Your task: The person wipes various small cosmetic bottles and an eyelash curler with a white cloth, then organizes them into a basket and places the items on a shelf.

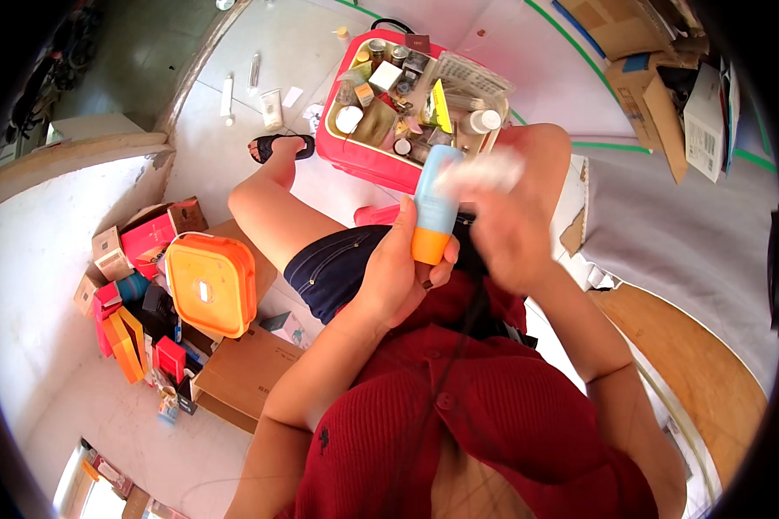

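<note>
- Left hand (395, 268): clasped around one pale-blue bottle (437, 190), orange end toward the body, above the lap.
- Right hand (511, 233): blurred, fingers closed on one white wad (485, 173) beside the bottle.
- Wiping the bottle seems the step in hand; the next stroke calls for a steady left grip.
- Farther: one orange tub (212, 285), left; one red case (363, 166) of mixed containers, too jumbled to count.
- Beyond: three tubes (271, 110) on the floor.
</note>
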Tool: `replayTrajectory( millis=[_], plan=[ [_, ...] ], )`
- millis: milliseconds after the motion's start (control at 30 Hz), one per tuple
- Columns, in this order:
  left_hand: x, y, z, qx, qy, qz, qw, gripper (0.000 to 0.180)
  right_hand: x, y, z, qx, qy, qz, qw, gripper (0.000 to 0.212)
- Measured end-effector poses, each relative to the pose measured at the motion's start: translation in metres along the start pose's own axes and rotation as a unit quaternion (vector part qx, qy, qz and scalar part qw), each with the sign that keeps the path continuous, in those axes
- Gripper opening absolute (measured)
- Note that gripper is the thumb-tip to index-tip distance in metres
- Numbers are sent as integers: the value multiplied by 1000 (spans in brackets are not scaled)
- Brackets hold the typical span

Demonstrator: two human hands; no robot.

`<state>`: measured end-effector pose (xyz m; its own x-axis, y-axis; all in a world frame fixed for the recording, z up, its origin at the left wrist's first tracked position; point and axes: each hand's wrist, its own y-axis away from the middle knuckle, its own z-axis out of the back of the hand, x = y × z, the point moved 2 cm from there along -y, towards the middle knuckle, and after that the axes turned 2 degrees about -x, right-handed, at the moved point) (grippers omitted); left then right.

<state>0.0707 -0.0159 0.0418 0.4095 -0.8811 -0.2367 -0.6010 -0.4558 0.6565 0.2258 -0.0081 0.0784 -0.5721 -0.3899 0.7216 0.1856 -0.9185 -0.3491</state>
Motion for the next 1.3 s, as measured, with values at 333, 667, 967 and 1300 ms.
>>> replayTrajectory(
  millis=[333,667,967,1300],
  plan=[
    [8,8,-10,40,-220,56,973,54,-58,45,15,28,-186,-280,942,32],
    [-18,-47,-19,49,-384,-56,920,49,-62,44,50,-22,-325,-384,864,39],
    [-55,-122,-7,-163,-797,-435,385,54,-75,30,44,-120,-37,-318,940,34],
    [-85,-133,25,-190,-823,-381,377,30,-83,8,16,-82,112,-211,968,36]
  ],
)
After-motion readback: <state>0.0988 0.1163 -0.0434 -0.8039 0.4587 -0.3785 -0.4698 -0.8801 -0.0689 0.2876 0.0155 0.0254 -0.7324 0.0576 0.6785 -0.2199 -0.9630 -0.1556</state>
